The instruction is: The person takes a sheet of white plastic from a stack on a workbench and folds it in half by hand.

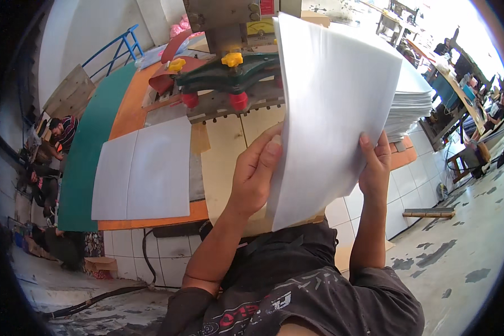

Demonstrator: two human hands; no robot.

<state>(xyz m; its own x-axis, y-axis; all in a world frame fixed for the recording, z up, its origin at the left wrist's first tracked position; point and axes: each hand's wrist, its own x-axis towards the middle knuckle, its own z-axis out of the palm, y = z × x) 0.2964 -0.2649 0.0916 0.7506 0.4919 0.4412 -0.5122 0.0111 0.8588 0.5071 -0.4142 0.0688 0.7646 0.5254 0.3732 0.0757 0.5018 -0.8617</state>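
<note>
A small stack of large white sheets [336,112] stands tilted upright in front of me, held between both hands. My left hand [259,168] grips its left edge, thumb lying along the front. At the right edge my right hand [375,162] is closed, its thumb on the face of the sheets. Behind them is a press with a dark green clamp frame [224,81], yellow knobs and red feet. Under the press lies a cream board [224,162]. Two white sheets [157,173] lie side by side on the table to the left.
A tall pile of white sheets [411,103] stands behind the held stack, at the right. The table has an orange edge [151,219] and a green panel [89,162] at its left. People sit on the far left and far right. A bar-like piece [428,213] lies on the floor.
</note>
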